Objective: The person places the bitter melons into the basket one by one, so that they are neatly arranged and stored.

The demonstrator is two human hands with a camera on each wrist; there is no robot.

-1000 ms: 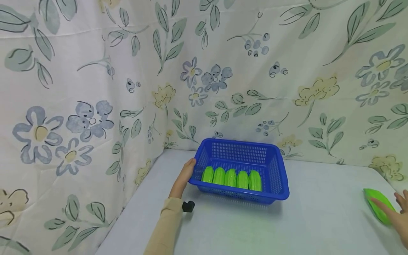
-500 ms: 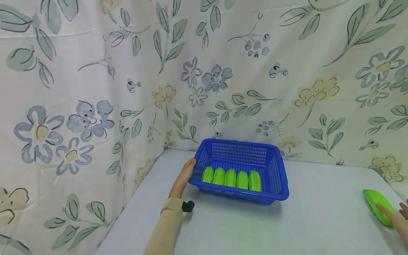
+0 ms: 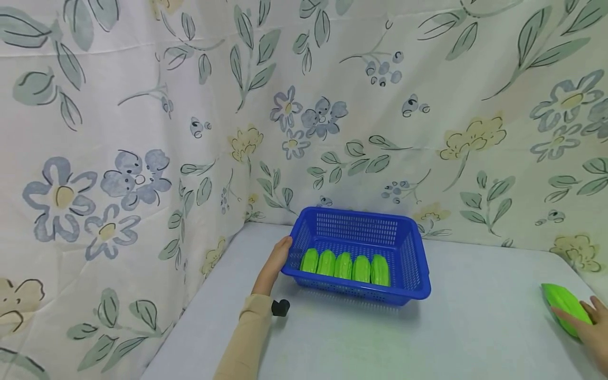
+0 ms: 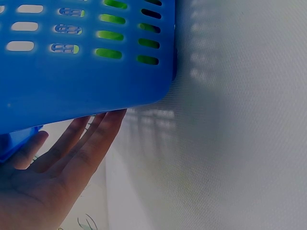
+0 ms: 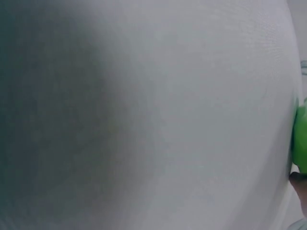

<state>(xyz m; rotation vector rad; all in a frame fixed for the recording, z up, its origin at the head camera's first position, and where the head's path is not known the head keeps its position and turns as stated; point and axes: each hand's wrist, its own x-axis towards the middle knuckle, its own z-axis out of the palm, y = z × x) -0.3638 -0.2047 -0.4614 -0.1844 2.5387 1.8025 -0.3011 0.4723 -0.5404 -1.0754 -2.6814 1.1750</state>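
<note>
A blue perforated basket (image 3: pixel 414 253) stands on the white table, with a row of several green ridged gourds (image 3: pixel 343 265) along its near side. My left hand (image 3: pixel 274 264) rests against the basket's left end. In the left wrist view, that hand's fingers (image 4: pixel 91 151) reach out nearly straight and their tips touch the basket's edge. Another green gourd (image 3: pixel 562 300) lies on the table at the far right. My right hand (image 3: pixel 594 324) is beside it, thumb across its near face and fingertips at its right edge. The right wrist view catches only part of this gourd (image 5: pixel 301 143) and a fingertip.
White cloth covers the table (image 3: pixel 475 316). A floral curtain (image 3: pixel 361 126) hangs behind the basket and along the left side. A small black device (image 3: pixel 280 307) sits at my left wrist, by the beige sleeve (image 3: pixel 247 338).
My right hand first drew slightly right, then came back in with its fingers closer around the loose gourd. The left hand and the basket have stayed put.
</note>
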